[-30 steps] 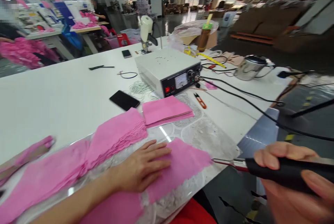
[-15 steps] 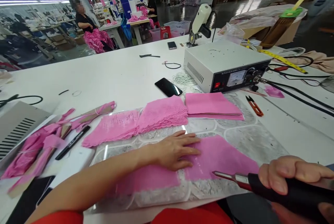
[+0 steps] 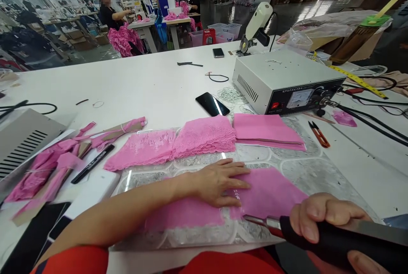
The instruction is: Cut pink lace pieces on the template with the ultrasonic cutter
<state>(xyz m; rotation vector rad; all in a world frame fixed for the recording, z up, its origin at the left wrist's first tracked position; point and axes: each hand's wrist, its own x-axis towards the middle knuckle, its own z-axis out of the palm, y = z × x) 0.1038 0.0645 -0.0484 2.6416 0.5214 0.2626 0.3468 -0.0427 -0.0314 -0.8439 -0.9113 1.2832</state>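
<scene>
In the head view, the left hand (image 3: 218, 182) lies palm down, fingers extended and a little spread, on a flat pink fabric piece (image 3: 270, 191). That piece rests on a grey patterned mat (image 3: 315, 180), and a second pink panel (image 3: 186, 214) lies partly beneath the left forearm. The right hand (image 3: 328, 218) has its fingers wrapped around a black-handled tool (image 3: 334, 240), whose metal tip sits at the fabric's near edge (whether it touches, I cannot tell). Beyond the left hand are a stack of pink lace (image 3: 204, 138) and, just right of it, folded pink cloth (image 3: 266, 129). Behind these stand a metered control box (image 3: 287, 78) and a dark smartphone (image 3: 210, 104); orange-handled thread snips (image 3: 318, 134) lie right of the folded cloth.
</scene>
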